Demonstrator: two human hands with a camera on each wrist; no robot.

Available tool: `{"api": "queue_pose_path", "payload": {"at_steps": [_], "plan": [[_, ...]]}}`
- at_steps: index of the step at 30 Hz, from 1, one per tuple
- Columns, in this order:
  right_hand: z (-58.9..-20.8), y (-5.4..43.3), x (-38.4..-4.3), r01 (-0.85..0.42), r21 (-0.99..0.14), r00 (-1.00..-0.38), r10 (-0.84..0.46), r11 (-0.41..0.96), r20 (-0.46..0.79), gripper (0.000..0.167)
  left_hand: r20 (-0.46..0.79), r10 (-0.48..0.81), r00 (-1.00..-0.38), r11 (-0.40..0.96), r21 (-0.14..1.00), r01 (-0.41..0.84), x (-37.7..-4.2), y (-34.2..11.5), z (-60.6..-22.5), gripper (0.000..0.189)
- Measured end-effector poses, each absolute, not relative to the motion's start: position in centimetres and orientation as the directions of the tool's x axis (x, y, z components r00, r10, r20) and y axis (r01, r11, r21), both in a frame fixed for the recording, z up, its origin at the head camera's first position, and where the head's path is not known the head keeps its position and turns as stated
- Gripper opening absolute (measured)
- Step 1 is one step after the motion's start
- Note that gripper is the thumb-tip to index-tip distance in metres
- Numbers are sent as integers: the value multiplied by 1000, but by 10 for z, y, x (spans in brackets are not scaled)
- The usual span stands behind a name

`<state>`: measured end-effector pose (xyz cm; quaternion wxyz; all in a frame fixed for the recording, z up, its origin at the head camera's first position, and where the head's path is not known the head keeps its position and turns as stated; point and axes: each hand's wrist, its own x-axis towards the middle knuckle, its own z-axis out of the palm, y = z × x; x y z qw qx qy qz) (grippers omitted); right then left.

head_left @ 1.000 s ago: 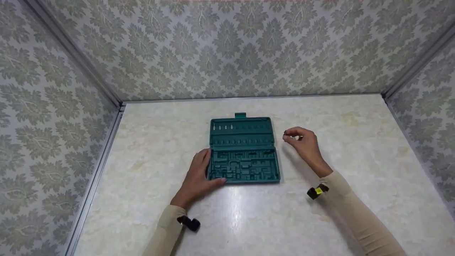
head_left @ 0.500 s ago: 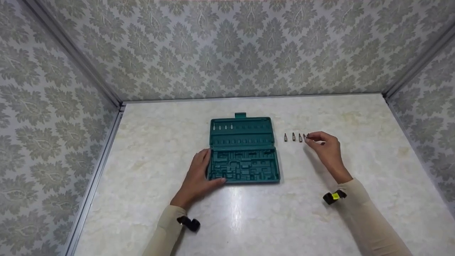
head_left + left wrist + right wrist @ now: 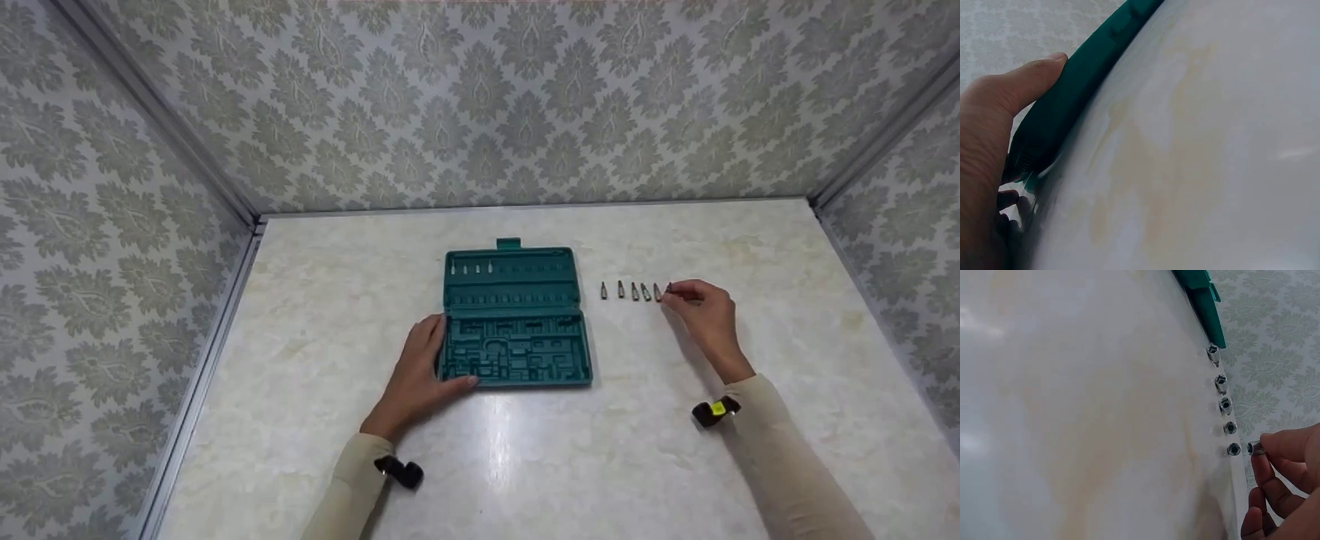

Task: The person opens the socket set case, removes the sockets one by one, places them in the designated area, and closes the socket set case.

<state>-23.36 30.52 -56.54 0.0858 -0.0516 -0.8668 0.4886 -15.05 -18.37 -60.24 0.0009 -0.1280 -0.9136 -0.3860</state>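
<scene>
An opened green plastic tool case [image 3: 513,350] lies flat on the table, with moulded slots in its base and lid. Around the case's front left corner, my left hand [image 3: 415,377] holds on, its thumb [image 3: 1044,70] lying along the front edge. To the right of the case, several metal socket bits [image 3: 634,291] stand in a row. At the row's right end, my right hand [image 3: 705,311] pinches one more socket bit [image 3: 1255,448] between thumb and forefinger. Its socket end faces the right wrist camera; the fingers cover the rest.
Several silver bits [image 3: 478,268] sit in slots at the left of the case lid [image 3: 540,289]. A latch [image 3: 508,243] sticks out at the lid's back edge. Patterned wall panels [image 3: 517,112] enclose the pale table [image 3: 787,315] at the back and both sides.
My right hand has moved right, from beside the case lid to the row's far end, and more standing bits now show. The left hand and case have stayed put.
</scene>
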Motion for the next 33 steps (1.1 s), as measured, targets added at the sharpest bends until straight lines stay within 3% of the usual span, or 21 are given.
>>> {"api": "queue_pose_path", "payload": {"at_steps": [33], "plan": [[-579,302,-246,76,-793,-966,243,605,92,27,108,243,-964,662,708,247,-149,-185,-603,125]]}}
